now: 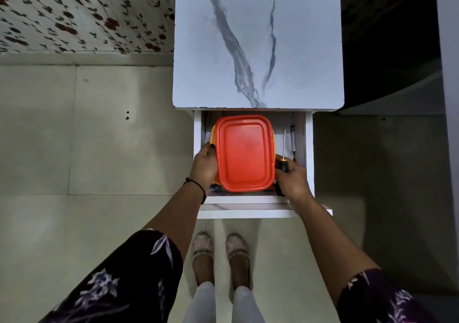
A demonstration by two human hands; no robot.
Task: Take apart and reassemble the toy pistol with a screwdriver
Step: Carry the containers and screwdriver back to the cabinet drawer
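While standing over the open white drawer (309, 148), a person reaches in.
Their left hand (205, 165) grips the rectangular orange-lidded yellow plastic box (244, 152); their right hand (293, 178) curls round the black-and-yellow-handled steel screwdriver (283, 164) just beside it.

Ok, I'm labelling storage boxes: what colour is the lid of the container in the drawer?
The lid is orange-red; the head view shows it best.
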